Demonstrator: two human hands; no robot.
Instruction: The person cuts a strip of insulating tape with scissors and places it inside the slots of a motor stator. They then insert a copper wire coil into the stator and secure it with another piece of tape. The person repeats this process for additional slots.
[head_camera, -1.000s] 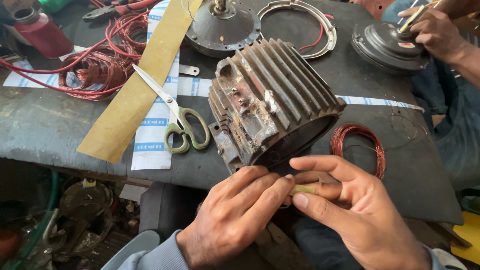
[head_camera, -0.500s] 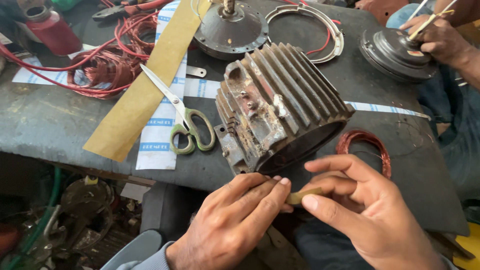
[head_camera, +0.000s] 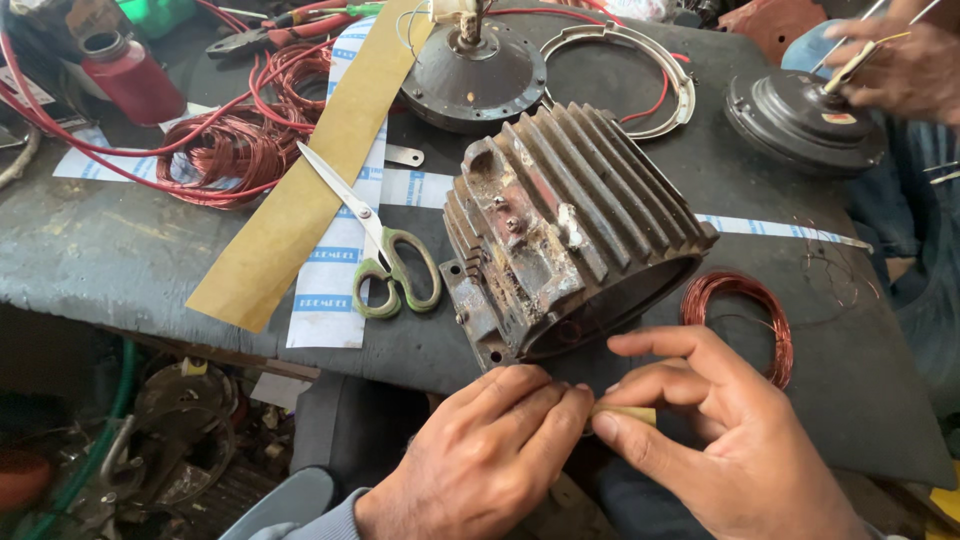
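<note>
My left hand (head_camera: 490, 455) and my right hand (head_camera: 720, 440) meet at the table's near edge, just below a rusty finned motor housing (head_camera: 560, 225) that lies on its side. Between the fingertips of both hands I pinch a small yellowish strip of paper (head_camera: 625, 413). A coil of copper wire (head_camera: 745, 310) lies right of the housing, just beyond my right hand. Green-handled scissors (head_camera: 385, 255) rest left of the housing on a blue-and-white printed sheet (head_camera: 340, 250).
A long tan paper strip (head_camera: 310, 175) crosses the table. A tangle of copper and red wire (head_camera: 235, 150), a red bottle (head_camera: 130, 75), a round motor cover (head_camera: 475, 70) and a ring (head_camera: 640, 75) lie behind. Another person's hand (head_camera: 900, 65) works on a dark round motor part (head_camera: 805, 120).
The view has shifted slightly. My fingers have worked the small strip between them, staying at the table's near edge.
</note>
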